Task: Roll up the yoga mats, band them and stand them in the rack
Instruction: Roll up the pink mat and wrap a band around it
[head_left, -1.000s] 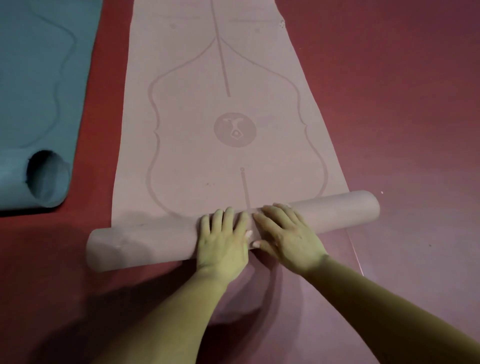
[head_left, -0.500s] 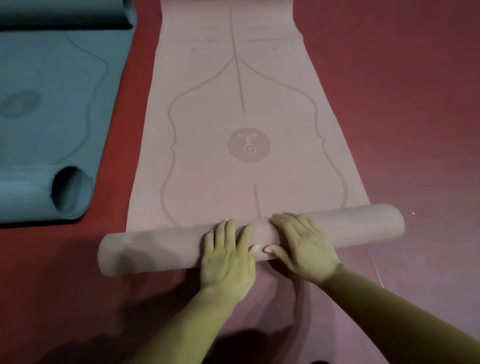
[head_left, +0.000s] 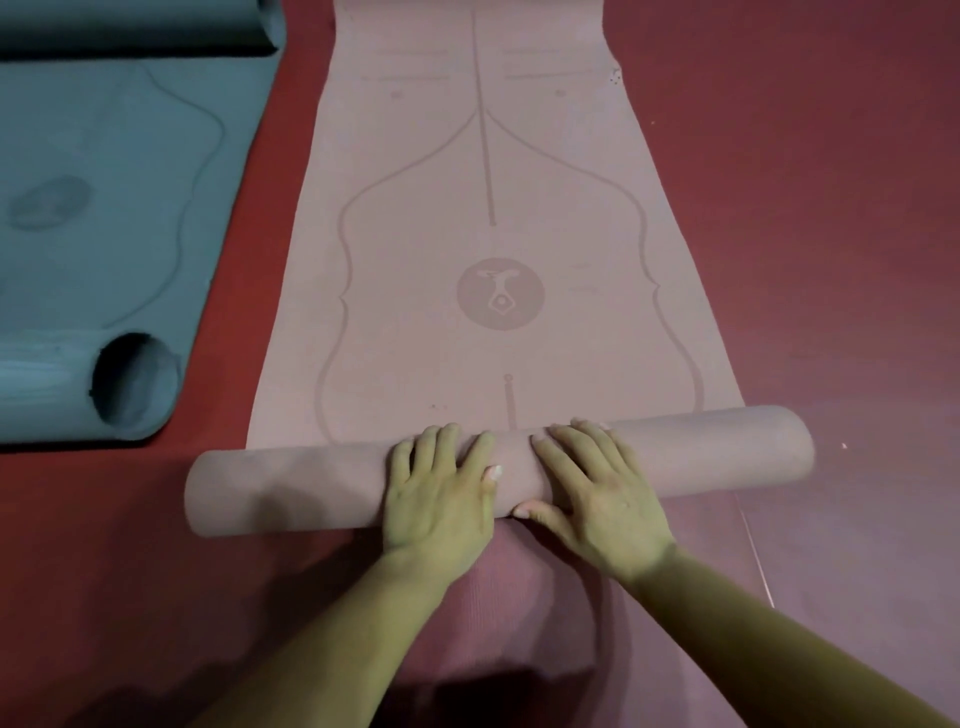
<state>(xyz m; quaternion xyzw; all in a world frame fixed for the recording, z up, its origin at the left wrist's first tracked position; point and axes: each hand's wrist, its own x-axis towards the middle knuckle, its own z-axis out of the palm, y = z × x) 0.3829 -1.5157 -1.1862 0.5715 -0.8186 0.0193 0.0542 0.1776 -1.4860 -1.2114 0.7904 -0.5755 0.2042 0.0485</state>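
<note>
A pink yoga mat with a printed outline and a round logo lies unrolled on the red floor, stretching away from me. Its near end is wound into a thick roll lying crosswise. My left hand and my right hand rest side by side on the middle of the roll. Both palms are down, the fingers curve over the top and the thumbs sit on the near side. The roll's far edge lies just short of the short line below the logo.
A teal mat lies to the left, its near end curled into an open tube and its far end rolled. A darker purple ribbed mat lies under my wrists. Red floor spreads to the right.
The roll has crept a little farther toward the logo under both hands. The view has shifted, so more of the teal mat shows at the left.
</note>
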